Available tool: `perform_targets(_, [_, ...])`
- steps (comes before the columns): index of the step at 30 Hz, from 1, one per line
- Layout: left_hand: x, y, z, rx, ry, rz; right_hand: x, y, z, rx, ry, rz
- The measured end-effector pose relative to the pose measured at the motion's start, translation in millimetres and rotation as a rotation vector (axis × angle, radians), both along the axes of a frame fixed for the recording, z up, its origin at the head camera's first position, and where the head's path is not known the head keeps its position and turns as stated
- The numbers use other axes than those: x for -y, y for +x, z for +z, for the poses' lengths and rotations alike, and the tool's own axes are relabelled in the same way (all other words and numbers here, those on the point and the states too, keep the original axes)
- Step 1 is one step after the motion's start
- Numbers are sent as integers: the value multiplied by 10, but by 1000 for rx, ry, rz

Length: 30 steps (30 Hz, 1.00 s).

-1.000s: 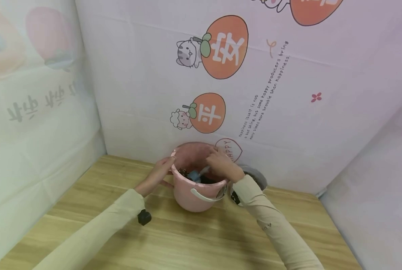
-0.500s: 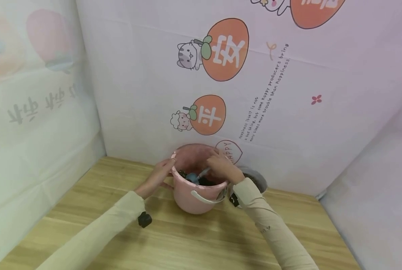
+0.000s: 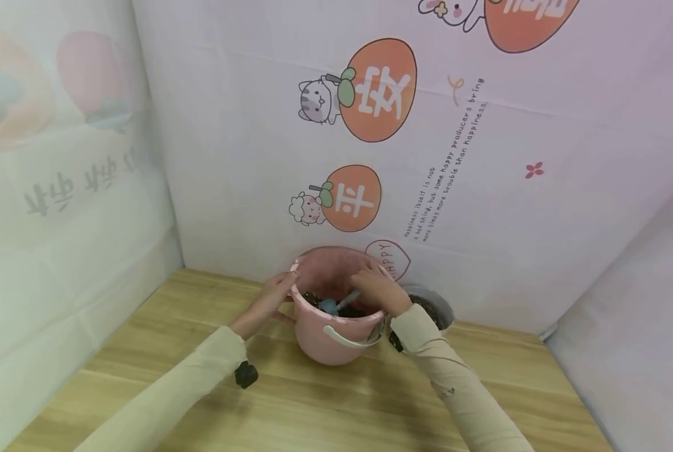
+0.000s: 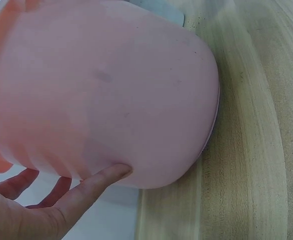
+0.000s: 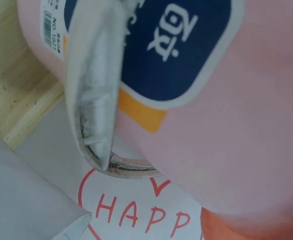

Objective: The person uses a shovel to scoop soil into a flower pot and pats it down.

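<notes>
A pink bucket (image 3: 328,342) with dark soil (image 3: 312,299) inside stands near the back wall, its white handle (image 3: 344,339) hanging at the front. At its left side my left hand (image 3: 269,301) grips the bucket by the rim; the left wrist view has the thumb (image 4: 104,180) lying on the bucket's wall. My right hand (image 3: 380,290) reaches into the bucket from the right. It holds the pale handle of a small shovel, whose blue blade (image 3: 329,306) rests at the soil. The right fingertips are partly hidden, and the right wrist view shows mostly the bucket's outside and label.
Behind the right wrist stands a grey pot (image 3: 427,292) with dark soil, close beside the bucket. A wooden table (image 3: 336,414) lies under everything. A printed white cloth wall (image 3: 246,157) rises directly behind, with more cloth at both sides.
The view has shifted slightly, so everything sits a little lower. The shovel's blade has moved slightly within the bucket, and more of its handle shows. The left hand keeps its place on the bucket.
</notes>
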<state>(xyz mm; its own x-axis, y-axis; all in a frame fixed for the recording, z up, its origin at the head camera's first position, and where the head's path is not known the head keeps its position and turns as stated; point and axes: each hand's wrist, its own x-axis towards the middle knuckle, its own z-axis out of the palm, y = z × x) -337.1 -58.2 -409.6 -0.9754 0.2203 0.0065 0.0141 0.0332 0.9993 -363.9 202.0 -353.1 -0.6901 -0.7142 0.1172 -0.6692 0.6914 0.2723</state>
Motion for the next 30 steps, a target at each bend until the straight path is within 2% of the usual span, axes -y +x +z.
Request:
perform_targets(8, [23,5,22,5,2,-9,42,-28,-14,-65,25,21])
perform_targets(15, [21,1,26,4,-8,-5,38,-55,0,-54,20,35])
perform_targets(21, [-2,20,13,14,-10,-8,20,-50,-16,-27,24,-3])
perform_targets(27, [-10,15,20,10,-17,8,22,-84,10,-7,-49,65])
perform_targets(30, [-2,6,19,10,-18,3,28,-105,27,3,-48,110])
